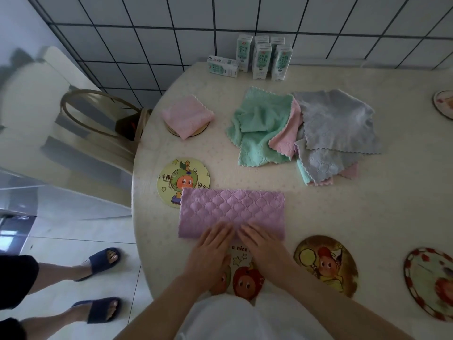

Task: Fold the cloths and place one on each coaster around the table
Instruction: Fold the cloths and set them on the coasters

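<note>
Head view: we note left hand [210, 251] and right hand [263, 249] side by side, each grip open, fingers flat on the near edge of the half-folded purple cloth [231, 209] at the bench [343, 217] front; we'd smooth outward, square the corners, then fold again.

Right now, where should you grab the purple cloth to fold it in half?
Pinch the purple cloth by both corners of its right short end, coming from the right. It lies flat as a wide rectangle, so halving it sideways should give a square. The left hand and right hand lie flat on its near edge.
</note>
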Available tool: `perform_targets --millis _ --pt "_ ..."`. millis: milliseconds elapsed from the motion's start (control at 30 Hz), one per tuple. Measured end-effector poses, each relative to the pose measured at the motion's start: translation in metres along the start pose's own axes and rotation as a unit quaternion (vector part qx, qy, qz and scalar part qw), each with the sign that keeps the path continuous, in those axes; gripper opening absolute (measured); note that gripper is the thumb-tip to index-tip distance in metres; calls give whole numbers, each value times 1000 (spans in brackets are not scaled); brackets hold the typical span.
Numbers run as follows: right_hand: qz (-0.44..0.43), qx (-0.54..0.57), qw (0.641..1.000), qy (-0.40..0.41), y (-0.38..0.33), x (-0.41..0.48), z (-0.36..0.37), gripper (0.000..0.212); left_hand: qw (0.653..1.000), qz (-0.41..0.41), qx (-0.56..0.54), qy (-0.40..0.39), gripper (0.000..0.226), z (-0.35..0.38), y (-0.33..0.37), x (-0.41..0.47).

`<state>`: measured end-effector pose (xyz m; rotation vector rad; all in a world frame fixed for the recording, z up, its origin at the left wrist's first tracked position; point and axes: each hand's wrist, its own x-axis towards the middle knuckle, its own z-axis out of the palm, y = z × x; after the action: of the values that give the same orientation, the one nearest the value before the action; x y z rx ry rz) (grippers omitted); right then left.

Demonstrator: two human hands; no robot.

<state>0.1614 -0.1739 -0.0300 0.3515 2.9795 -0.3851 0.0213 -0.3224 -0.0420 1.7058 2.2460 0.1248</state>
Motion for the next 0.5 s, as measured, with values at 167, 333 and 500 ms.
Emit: perform_targets --millis 167,333,500 --pt "0 -60 997 -39 25 -24 6 77 997 -47 47 -46 56 9 -27 -29" --pt "19 -75 995 -55 45 -48 3 67 992 -115 41 -28 59 11 -58 -63" --pt "41 -60 996 -53 42 -40 -3 67 986 -158 19 -42 58 8 -60 -69"
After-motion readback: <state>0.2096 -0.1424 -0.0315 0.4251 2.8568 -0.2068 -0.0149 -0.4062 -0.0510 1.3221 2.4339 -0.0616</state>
